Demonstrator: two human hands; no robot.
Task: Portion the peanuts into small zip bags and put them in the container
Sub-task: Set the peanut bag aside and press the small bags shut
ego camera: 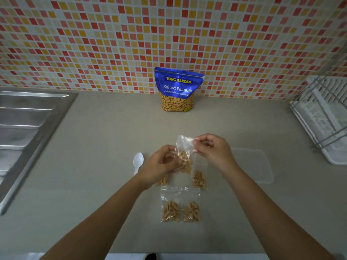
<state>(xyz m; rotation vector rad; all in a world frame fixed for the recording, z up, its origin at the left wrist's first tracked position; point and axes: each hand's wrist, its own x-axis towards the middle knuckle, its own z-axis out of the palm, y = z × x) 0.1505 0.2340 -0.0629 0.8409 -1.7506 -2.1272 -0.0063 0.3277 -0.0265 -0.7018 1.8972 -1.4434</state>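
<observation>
A small clear zip bag (185,156) with peanuts in its lower half is held above the counter between both hands. My left hand (161,166) grips its lower left side, and my right hand (212,149) pinches its top right corner. Below them several filled small zip bags lie flat on the counter: one (199,180) under my right wrist, one (163,182) partly hidden by my left hand, and two side by side, one (170,209) on the left and the other (191,210) on the right. The blue bag of salted peanuts (178,89) stands upright against the wall. A clear plastic container (253,166) lies right of my right hand.
A white plastic spoon (138,162) lies left of my left hand. A steel sink and drainboard (28,124) fill the left side. A white dish rack (324,117) stands at the right. The tiled wall (112,44) closes the back of the grey counter (103,147).
</observation>
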